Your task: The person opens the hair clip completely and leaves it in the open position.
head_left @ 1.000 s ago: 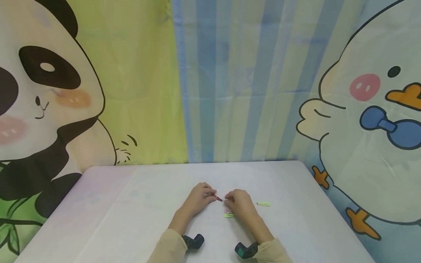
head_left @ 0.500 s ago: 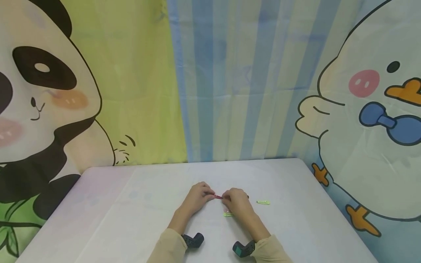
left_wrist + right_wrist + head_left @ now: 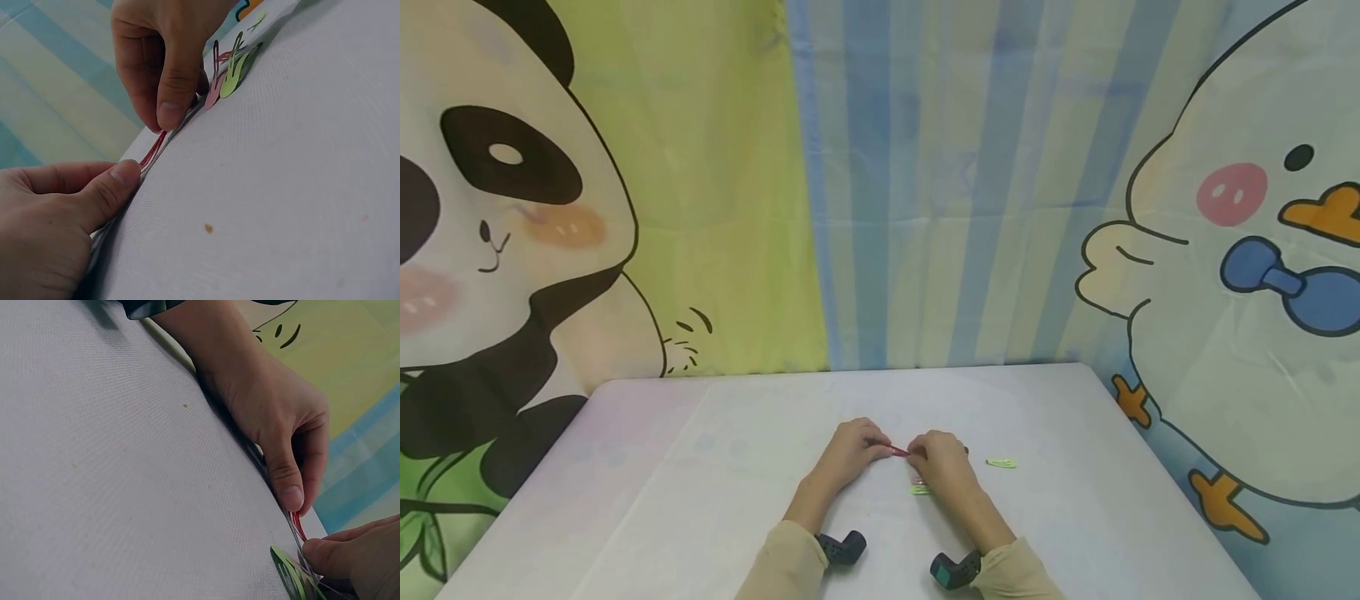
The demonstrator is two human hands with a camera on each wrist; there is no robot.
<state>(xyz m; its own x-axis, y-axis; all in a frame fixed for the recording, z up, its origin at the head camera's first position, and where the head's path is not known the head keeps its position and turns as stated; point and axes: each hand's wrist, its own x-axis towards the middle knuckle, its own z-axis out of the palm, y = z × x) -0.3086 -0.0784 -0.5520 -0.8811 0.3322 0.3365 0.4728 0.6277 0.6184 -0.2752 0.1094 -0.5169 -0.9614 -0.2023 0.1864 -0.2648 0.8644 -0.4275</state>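
A slim red snap hair clip spans the gap between both hands. My left hand pinches one end between thumb and fingers, and my right hand pinches the other. In the left wrist view the red clip lies low, close over the white cloth, its ends hidden under the fingertips. Beside my right hand rest a lime green clip and a pink clip, side by side. Behind them a dark red clip shows in part.
Another green clip lies on the white table to the right of my right hand. Each wrist carries a black device. A printed curtain hangs behind the table's far edge.
My right hand has moved slightly left and taken hold of the red clip's free end. My left hand keeps its pinch nearly in place. The head view has shifted a little.
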